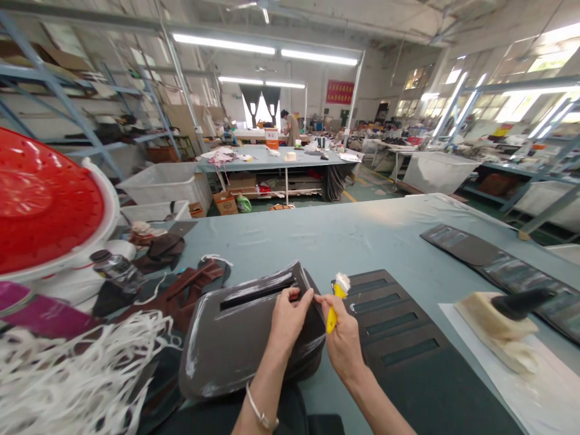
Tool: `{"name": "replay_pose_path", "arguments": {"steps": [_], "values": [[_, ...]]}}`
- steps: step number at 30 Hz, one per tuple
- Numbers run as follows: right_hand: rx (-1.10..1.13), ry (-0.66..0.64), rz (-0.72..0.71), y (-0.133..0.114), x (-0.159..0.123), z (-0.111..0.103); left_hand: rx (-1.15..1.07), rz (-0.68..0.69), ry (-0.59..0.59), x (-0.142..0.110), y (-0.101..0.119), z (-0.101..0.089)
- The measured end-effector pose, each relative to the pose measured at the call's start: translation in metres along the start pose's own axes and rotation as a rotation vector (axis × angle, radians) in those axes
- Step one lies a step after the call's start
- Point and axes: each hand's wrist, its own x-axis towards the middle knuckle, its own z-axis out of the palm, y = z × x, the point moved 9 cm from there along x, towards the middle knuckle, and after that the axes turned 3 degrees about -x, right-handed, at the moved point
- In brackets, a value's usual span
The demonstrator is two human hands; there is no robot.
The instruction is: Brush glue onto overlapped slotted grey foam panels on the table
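bag [226, 350] lies on the table [290, 235] right in front of the person, face up, a dark slot [258, 293] across its upper part. white smears run along the slot and the left and lower edges. left hand [289, 317] lies over the bag's right part, thumb and forefinger bent to the edge; can't tell if they grip the material or only touch it. right hand [339, 329] is closed round the yellow brush [332, 319], white head up, thumb and forefinger reaching to the same edge. fingertips of both hands nearly meet there; contact can't be made out.

for doing this edge work well: left palm should probably steady the bag so the rim doesn't slide, while the fingertips work in short, even goes along it. brush head best kept tipped up and off the bag face, since it looks loaded and could drip. also worth keeping it clear of the slotted panel [408, 344], which sits just right of the hand and already seems to have a white speck. smears near the left edge look like wet or dried coating, can't tell which, so wrists and bracelet [260, 412] should stay off them.
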Motion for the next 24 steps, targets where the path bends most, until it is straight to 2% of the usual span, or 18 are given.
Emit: {"name": "replay_pose_path", "arguments": {"steps": [2,5,10,12,15,17,19,21,23,24], "values": [[0.081,-0.031,-0.001,-0.005,-0.003,0.004,-0.120,-0.055,-0.040,0.004,-0.001,0.005],[0.136,-0.031,0.086,0.013,-0.003,0.007,-0.330,-0.109,-0.109,-0.007,0.002,0.002],[0.150,-0.136,0.107,0.041,0.002,0.010,-0.478,-0.032,-0.151,-0.038,0.020,-0.009],[0.174,-0.111,0.134,0.049,0.004,0.003,-0.463,-0.036,-0.079,-0.045,0.020,-0.015],[0.162,0.092,0.166,0.059,0.003,-0.024,-0.439,-0.036,0.096,-0.055,0.018,-0.033],[0.109,0.197,0.107,0.056,-0.002,-0.038,-0.431,-0.013,0.211,-0.066,0.025,-0.048],[0.074,0.105,-0.006,0.047,-0.006,-0.030,-0.415,0.044,0.292,-0.083,0.042,-0.058],[0.075,-0.100,-0.108,0.038,-0.011,-0.010,-0.399,0.113,0.310,-0.105,0.070,-0.059],[0.115,-0.239,-0.131,0.034,-0.013,0.002,-0.396,0.150,0.253,-0.130,0.099,-0.048],[0.158,-0.263,-0.103,0.036,-0.011,0.001,-0.397,0.142,0.207,-0.143,0.111,-0.038]]}}
